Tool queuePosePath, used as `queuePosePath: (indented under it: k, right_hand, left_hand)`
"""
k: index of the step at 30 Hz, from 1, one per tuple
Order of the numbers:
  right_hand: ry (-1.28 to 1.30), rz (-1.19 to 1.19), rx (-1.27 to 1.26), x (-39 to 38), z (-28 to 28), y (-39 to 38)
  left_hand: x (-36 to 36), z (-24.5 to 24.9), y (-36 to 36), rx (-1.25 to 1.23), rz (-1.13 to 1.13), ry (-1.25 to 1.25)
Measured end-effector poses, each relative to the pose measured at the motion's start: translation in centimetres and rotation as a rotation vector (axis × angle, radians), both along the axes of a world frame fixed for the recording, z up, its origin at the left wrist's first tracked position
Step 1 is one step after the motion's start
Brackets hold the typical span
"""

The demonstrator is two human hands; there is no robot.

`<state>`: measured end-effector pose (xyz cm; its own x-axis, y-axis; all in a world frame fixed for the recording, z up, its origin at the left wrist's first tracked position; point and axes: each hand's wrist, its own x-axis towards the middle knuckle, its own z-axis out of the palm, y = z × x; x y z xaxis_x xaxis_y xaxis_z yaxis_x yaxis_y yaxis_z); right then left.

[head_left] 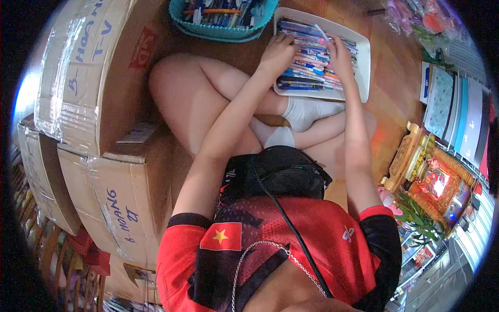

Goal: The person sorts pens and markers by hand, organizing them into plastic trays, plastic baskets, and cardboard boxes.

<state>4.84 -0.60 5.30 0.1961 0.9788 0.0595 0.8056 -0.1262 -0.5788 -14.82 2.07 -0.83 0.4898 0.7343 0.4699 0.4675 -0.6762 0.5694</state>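
A white tray (365,78) in front of my crossed legs is filled with rows of pens (312,67) in blue, white, pink and other colours. My left hand (280,51) rests palm down over the left ends of the pens, its fingers bent and slightly apart. Above the right part of the tray, my right hand (340,56) pinches a pale blue-and-white pen (320,32), which tilts up to the left. Most pens lie side by side across the tray; darker blue ones are stacked at its near side.
A teal basket (221,34) of more pens stands left of the tray. Taped cardboard boxes (112,192) are piled along my left. On the right are wrapped flowers (431,23), a row of folders or panels (457,109) and a lit gold altar (436,182).
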Motion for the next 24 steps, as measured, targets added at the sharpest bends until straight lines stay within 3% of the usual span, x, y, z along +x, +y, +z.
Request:
queuePosePath:
  k: [3,6,10,12,13,17,20,23,24]
  right_hand:
    - [0.035,0.114,0.027,-1.0,-0.6,0.9]
    - [-0.112,0.311,0.076,-1.3,-1.3,2.0]
    - [-0.176,0.379,0.171,-2.3,-2.0,2.5]
    - [-0.155,0.330,0.246,-2.4,-0.9,1.7]
    - [-0.133,0.266,0.254,-2.1,-0.3,0.9]
    - [-0.051,0.045,0.284,1.5,4.2,-6.3]
    - [-0.057,-0.286,0.315,5.0,5.3,-16.0]
    - [0.035,-0.674,0.325,7.6,3.0,-28.5]
    - [0.059,-0.650,0.367,8.0,1.5,-32.7]
  left_hand:
    - [0.1,-0.2,0.3,-0.030,0.032,0.038]
    - [-0.2,0.3,0.3,-0.078,0.061,0.031]
    - [-1.0,1.7,0.7,-0.202,0.091,0.054]
    - [-0.8,1.1,0.5,-0.017,0.000,0.045]
    - [-0.6,0.6,0.3,0.076,-0.048,0.039]
    - [-0.2,-1.3,0.3,0.075,-0.142,0.362]
    - [0.1,-0.4,-0.5,0.191,-0.052,0.457]
    - [2.0,0.4,-1.7,0.194,-0.085,0.378]
    - [2.8,-0.3,-2.1,0.219,-0.098,0.347]
